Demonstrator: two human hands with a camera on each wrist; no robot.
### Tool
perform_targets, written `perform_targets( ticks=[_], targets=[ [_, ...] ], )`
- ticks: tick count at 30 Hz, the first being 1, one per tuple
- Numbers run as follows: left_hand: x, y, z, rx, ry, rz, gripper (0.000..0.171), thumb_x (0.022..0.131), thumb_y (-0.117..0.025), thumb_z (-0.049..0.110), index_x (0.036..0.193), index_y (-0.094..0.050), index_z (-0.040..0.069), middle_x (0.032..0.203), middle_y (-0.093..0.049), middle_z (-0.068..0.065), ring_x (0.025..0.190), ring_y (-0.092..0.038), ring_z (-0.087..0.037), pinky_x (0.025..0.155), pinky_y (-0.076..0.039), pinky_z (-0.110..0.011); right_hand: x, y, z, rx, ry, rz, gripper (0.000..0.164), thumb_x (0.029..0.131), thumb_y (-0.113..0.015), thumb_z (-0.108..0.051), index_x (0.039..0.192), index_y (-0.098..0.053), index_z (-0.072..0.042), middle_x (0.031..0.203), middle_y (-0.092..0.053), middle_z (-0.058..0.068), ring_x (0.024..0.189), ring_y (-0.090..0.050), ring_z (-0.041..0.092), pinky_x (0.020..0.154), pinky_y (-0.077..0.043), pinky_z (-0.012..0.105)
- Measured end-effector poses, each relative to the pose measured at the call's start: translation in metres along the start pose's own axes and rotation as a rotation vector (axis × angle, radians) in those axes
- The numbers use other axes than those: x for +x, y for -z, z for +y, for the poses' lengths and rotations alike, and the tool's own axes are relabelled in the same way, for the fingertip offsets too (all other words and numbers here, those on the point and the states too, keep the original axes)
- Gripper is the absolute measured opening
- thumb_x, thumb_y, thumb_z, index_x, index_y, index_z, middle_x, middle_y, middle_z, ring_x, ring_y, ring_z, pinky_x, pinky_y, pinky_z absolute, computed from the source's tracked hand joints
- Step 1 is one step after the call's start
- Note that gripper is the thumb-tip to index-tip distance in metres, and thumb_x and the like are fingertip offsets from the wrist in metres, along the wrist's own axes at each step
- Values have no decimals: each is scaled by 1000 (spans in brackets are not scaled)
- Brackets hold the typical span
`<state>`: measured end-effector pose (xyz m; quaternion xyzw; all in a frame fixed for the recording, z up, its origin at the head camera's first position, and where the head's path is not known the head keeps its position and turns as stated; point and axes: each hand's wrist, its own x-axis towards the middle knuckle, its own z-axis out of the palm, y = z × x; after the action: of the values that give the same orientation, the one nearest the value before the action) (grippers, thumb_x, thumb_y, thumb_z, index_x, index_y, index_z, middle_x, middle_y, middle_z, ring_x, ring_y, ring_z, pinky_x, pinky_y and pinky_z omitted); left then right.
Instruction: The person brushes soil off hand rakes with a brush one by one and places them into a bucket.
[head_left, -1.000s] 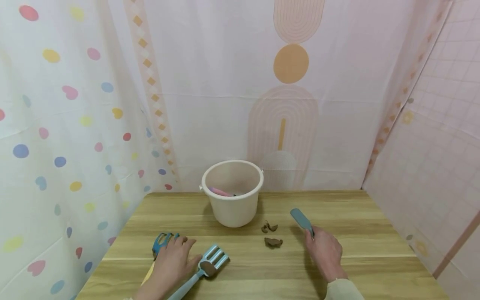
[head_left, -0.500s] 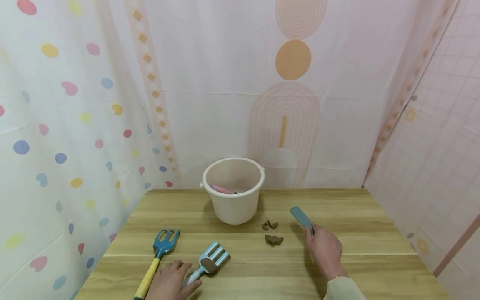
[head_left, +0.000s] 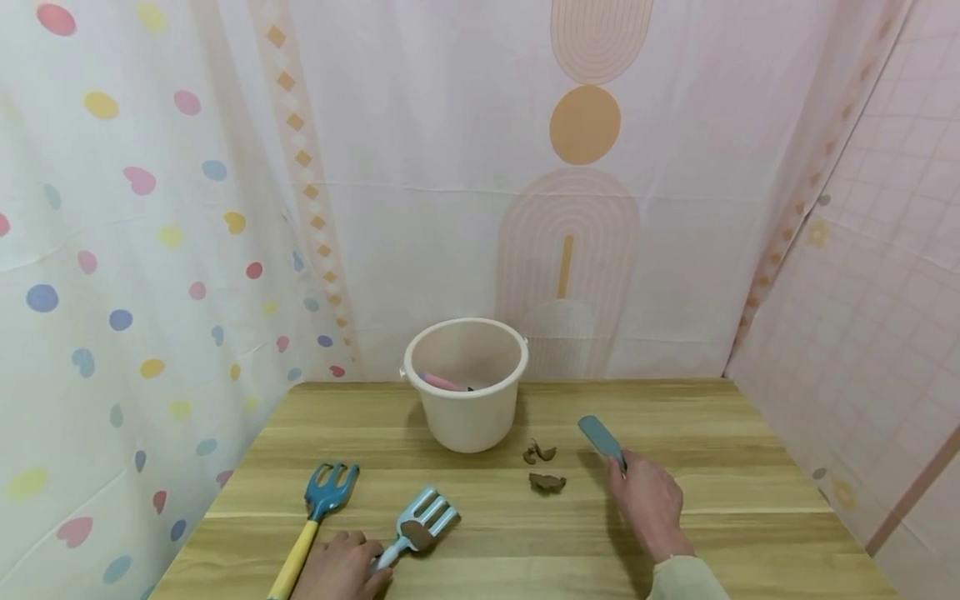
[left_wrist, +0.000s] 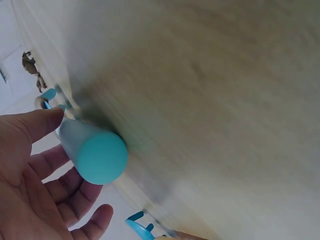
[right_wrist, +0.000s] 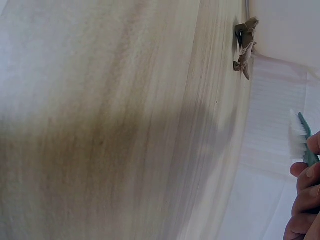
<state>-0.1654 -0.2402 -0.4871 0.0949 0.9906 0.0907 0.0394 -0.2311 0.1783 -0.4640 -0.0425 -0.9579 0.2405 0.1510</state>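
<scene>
In the head view, a light blue hand fork [head_left: 429, 512] with a brown patch on its head lies on the table. My left hand [head_left: 341, 567] has its handle between thumb and fingers; the left wrist view shows the handle's rounded turquoise end [left_wrist: 102, 157], with the thumb on one side and fingers curled on the other. Left of that hand lies a second hand fork [head_left: 330, 492], darker blue with a yellow handle. My right hand [head_left: 651, 508] grips a blue-green brush [head_left: 600, 435] above the table; its white bristles [right_wrist: 298, 140] show in the right wrist view.
A cream bucket [head_left: 471, 421] stands at the back middle, with a pink tool [head_left: 442, 382] inside. Several brown dried scraps [head_left: 547, 483] lie between the bucket and my right hand. Patterned curtains [head_left: 420, 208] enclose the table [head_left: 675, 400] at the back and sides.
My left hand has drawn back from over the yellow-handled fork to the light blue fork's handle and now holds it. The right hand with the brush stays nearly still.
</scene>
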Motion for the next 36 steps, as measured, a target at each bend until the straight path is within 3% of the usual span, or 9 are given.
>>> perform_targets(
  ticks=[7, 11, 17, 25, 31, 36],
  targets=[
    [5, -2, 3, -6, 10, -47, 22, 84, -76, 37, 80, -65, 18, 72, -52, 5, 70, -51, -18, 65, -42, -45, -1, 0, 0, 4, -5, -1, 30, 98, -56, -28, 71, -51, -14, 55, -41, -3, 49, -40, 15, 45, -30, 31],
    [6, -4, 2, -3, 1, -34, 27, 85, -75, 34, 71, -57, 20, 69, -50, 5, 67, -50, -17, 65, -42, -46, 0, 0, 0, -2, -7, 1, 29, 97, -56, -29, 72, -53, -14, 55, -43, -3, 51, -42, 17, 46, -31, 32],
    [5, -3, -1, 40, -57, 119, 23, 82, -76, 30, 70, -59, 21, 68, -48, 6, 67, -52, -18, 64, -43, -47, 0, -1, -1, -5, -17, -4, 28, 97, -55, -29, 73, -54, -14, 56, -43, -3, 52, -43, 17, 47, -31, 33],
    [7, 3, -4, 77, -201, 332, 23, 81, -78, 32, 70, -63, 19, 64, -46, 12, 57, -44, -6, 55, -38, -30, -2, -2, -2, 4, -5, 1, 28, 97, -57, -28, 72, -53, -15, 56, -42, -3, 51, -41, 16, 46, -30, 32],
    [12, 9, 6, 61, -188, 369, 29, 80, -79, 33, 66, -59, 19, 61, -42, 13, 55, -41, -6, 51, -34, -27, -2, -3, -3, 1, 7, 15, 26, 96, -58, -28, 75, -56, -14, 56, -42, -3, 51, -42, 16, 46, -30, 32],
    [19, 13, 18, 72, -175, 400, 37, 81, -79, 33, 61, -50, 23, 56, -39, 15, 53, -41, -7, 54, -34, -31, -3, -3, -4, 3, 12, 22, 22, 96, -59, -28, 82, -62, -11, 57, -44, -3, 52, -43, 17, 46, -31, 33]
  ],
)
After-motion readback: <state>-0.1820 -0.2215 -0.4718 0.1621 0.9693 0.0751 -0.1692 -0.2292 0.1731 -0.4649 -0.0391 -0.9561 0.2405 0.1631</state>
